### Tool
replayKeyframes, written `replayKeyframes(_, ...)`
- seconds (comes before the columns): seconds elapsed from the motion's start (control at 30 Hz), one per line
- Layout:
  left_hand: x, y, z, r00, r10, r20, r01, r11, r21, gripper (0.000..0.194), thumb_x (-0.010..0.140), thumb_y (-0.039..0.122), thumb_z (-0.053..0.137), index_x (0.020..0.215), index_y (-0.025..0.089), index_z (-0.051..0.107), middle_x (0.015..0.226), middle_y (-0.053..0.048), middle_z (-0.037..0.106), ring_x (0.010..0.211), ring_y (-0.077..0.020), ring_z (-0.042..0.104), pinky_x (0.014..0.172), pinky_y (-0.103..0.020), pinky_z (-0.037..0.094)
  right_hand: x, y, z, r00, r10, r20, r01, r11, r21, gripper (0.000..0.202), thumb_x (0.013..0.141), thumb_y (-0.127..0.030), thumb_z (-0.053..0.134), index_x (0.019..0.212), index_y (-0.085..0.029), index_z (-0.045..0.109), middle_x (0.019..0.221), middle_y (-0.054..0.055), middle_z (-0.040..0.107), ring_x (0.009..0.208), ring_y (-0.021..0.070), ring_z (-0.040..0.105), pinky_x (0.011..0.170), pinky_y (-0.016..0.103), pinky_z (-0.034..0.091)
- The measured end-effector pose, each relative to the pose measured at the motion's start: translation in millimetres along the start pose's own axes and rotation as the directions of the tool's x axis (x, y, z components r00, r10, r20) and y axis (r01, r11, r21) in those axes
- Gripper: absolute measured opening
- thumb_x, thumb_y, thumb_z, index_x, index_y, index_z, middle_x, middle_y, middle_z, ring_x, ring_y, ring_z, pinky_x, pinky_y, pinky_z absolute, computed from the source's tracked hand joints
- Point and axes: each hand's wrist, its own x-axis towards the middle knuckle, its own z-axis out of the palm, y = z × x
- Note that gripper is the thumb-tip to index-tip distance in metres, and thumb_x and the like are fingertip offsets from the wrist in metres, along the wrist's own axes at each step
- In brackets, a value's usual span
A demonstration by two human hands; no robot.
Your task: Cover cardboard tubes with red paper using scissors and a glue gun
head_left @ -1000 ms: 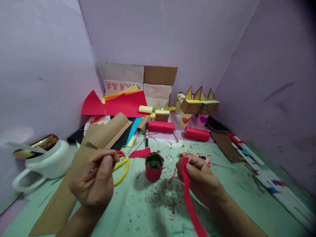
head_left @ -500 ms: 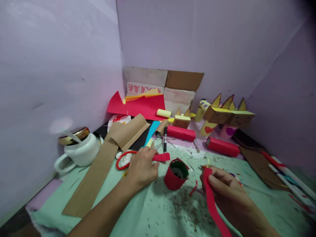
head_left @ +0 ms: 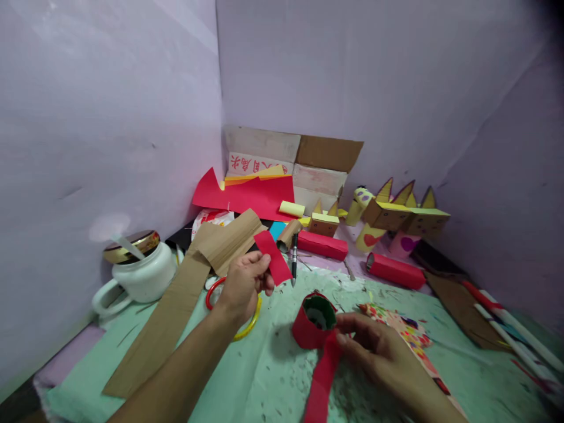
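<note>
The left hand (head_left: 249,282) has its grip clamped on a short red paper piece (head_left: 273,258), at ten o'clock from the red paper-wrapped cup (head_left: 306,329), which stands on the counter (head_left: 264,370). At four o'clock from the cup, the right hand (head_left: 374,352) keeps its grip together on a long red paper strip (head_left: 321,382) — its end by the cup, contact unclear — while scissors (head_left: 250,329) lie at nine o'clock and a black marker (head_left: 294,258) at eleven.

Red characters (head_left: 251,164) cross the cardboard box (head_left: 329,152), too unclear to read. The plastic bag's (head_left: 227,218) red print (head_left: 215,214) is illegible too.
</note>
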Motion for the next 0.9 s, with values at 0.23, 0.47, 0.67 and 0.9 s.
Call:
replayKeyframes(0.23,-42,26,8.2,0.963,-0.095,0.253,0.149,0.968,-0.203,0.038,0.063,0.046,0.071,0.049,0.016,0.053,0.035,0.001,0.051,0.029,-0.0082,0.043,0.031,-0.019,0.032,-16,-26,-6,0.968,-0.123,-0.218,0.175,0.956,0.235,0.031,0.079,-0.051,0.066,0.089,-0.021,0.067,0.070,0.002,0.067,0.046,0.0100,0.051,0.040,0.021,0.038)
replayKeyframes(0.47,-59,16,28.6,0.931,-0.134,0.340,0.246,0.917,-0.314,0.039,0.062,0.046,0.077,0.051,0.011,0.066,0.041,-0.005,0.061,0.034,-0.0106,0.051,0.036,-0.020,0.040,-29,-38,12,0.970,-0.237,0.045,0.219,0.944,0.248,0.040,0.065,-0.053,0.077,0.085,-0.019,0.068,0.065,0.001,0.062,0.053,0.0102,0.049,0.048,0.021,0.035)
replayKeyframes(0.67,-64,9,25.3,0.900,0.033,0.435,0.081,0.967,-0.241,0.035,0.075,0.040,0.068,0.054,0.012,0.071,0.047,-0.004,0.061,0.042,-0.0109,0.053,0.044,-0.022,0.041,-30,-40,14,0.980,-0.173,-0.099,0.198,0.904,0.378,0.031,0.074,-0.045,0.073,0.068,-0.019,0.057,0.056,-0.002,0.057,0.048,0.0090,0.049,0.043,0.019,0.038)
replayKeyframes(0.9,-29,34,3.7,0.994,0.095,0.048,-0.096,0.995,0.028,0.014,0.069,0.029,0.070,0.073,0.016,0.073,0.044,0.003,0.052,0.042,-0.0098,0.042,0.041,-0.020,0.033,-22,-58,-19,0.921,-0.184,-0.342,0.292,0.909,0.297,0.024,0.075,-0.040,0.074,0.081,-0.021,0.063,0.055,-0.002,0.061,0.046,0.0124,0.056,0.041,0.020,0.046)
